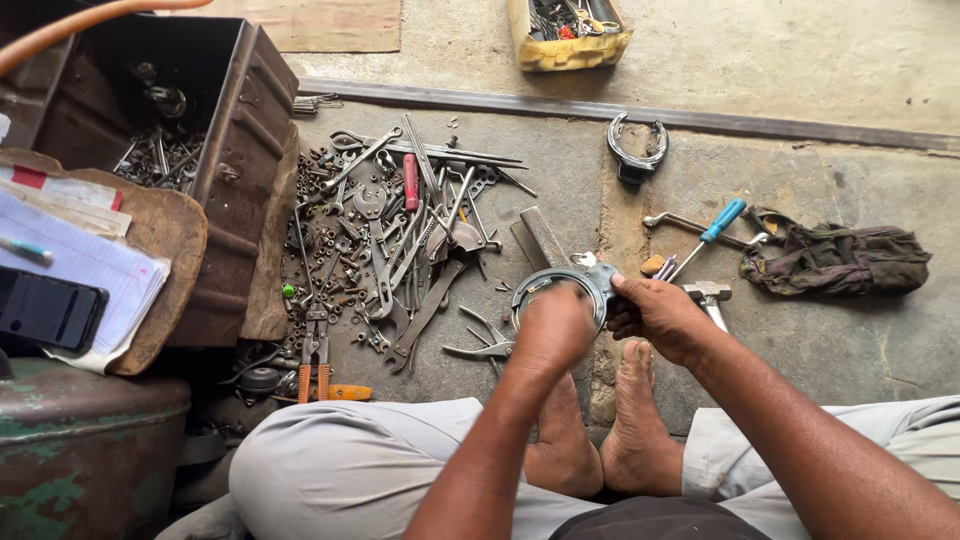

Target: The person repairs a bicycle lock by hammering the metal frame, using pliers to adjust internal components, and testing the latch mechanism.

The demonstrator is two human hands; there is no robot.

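Left of the hands: a dense heap of spanners and bolts [400, 240] covers the floor, pliers [485, 349] lie just beside the left hand [553, 328].
Right side: hammer [708, 296] right by the right hand [660, 318], blue-handled tool [715, 225] and crumpled cloth [835, 260] beyond.
Ahead: bare floor up to the second metal clamp [636, 148].
Far left: open metal box [215, 150] walls things off.

Seated on the concrete floor [860, 340] with bare feet together, the person grips a grey metal ring clamp [560, 285] with both hands: the left hand [553, 328] closed over its near edge, the right hand [660, 315] pinching its right side. Just left lies a heap of spanners and pliers [400, 240] beside a rusty metal box [230, 170]. A blue-handled screwdriver [715, 228] and a dark rag [835, 262] lie to the right.
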